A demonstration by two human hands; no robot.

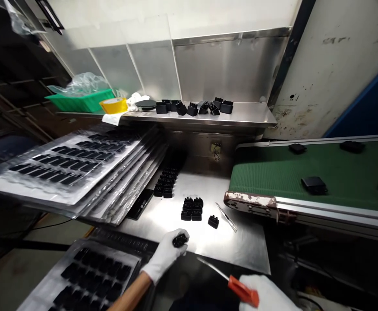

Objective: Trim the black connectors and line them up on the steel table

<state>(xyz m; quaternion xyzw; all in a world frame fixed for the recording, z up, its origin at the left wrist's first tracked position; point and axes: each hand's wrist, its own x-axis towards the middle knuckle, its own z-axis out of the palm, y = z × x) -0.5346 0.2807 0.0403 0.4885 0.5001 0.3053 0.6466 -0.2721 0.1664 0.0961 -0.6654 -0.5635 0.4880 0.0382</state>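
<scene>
White-gloved left hand [165, 255] pinching black part [180, 240] at 6 o'clock, over near edge of steel table [247, 250], fingers curling round it. Right hand [268, 296] at 5 o'clock gripping orange knife [240, 290], blade pointing 10 o'clock toward part. Stacks [192, 208] sitting 12 o'clock from left hand, tweezers [227, 217] lying near them. Green conveyor [273, 172] sitting at 2 o'clock.

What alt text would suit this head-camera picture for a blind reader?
A white-gloved left hand holds a small black plastic part over a steel table; the gloved right hand grips an orange-handled tool. More black parts sit nearby.
</scene>
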